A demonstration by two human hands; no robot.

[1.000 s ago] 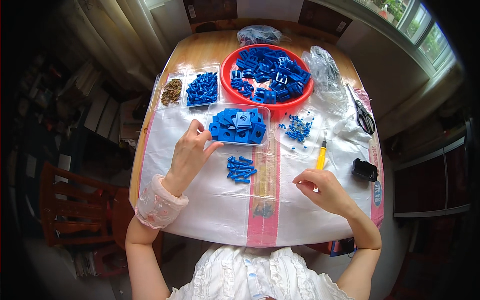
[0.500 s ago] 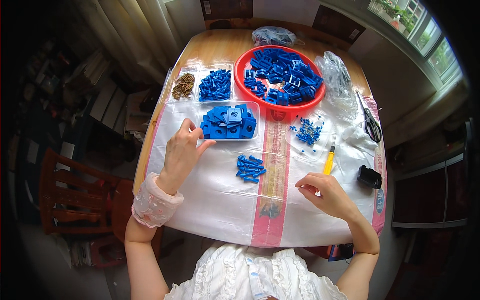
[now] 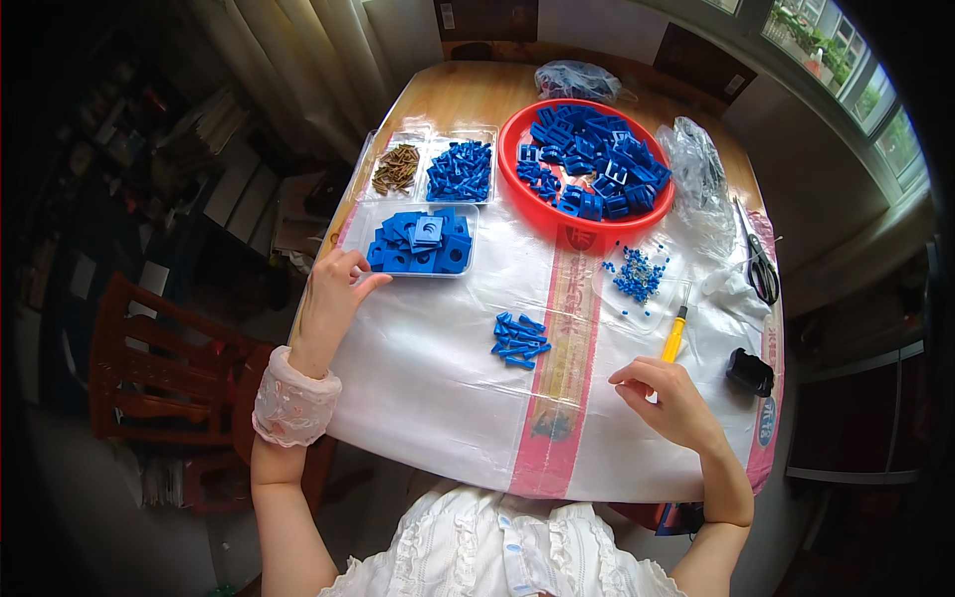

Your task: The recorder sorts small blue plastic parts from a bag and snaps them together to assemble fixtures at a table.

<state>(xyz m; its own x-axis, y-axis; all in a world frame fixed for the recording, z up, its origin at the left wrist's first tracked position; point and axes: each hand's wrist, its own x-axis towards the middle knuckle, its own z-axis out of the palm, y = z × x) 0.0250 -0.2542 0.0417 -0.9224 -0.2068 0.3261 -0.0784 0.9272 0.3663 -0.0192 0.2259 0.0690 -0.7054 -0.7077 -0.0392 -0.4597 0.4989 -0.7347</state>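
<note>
My left hand (image 3: 336, 308) grips the near left corner of a clear plastic box (image 3: 472, 224), thumb at its front edge and fingertips at its side. Blue square plates (image 3: 423, 261) with round holes fill the box. My right hand (image 3: 668, 398) is over the cloth at the right, fingers curled in toward the thumb, with nothing visible in them. Just beyond it lies a yellow-handled screwdriver (image 3: 675, 336). Between my hands is a small heap of blue tapered pegs (image 3: 518, 340). Tiny blue and metallic pieces (image 3: 639, 276) are heaped on a clear sheet or lid farther right.
A red basin (image 3: 509, 174) holds blue plastic parts at the back. Clear trays of brass-coloured screws (image 3: 397, 168) and small blue parts (image 3: 460, 171) stand left of it. Scissors (image 3: 762, 271), a crumpled plastic bag (image 3: 701, 174) and a black object (image 3: 749, 372) lie along the right side.
The box of square plates has slid left with my left hand, away from the basin. My right hand has hardly moved on the cloth. The whole view has shifted slightly.
</note>
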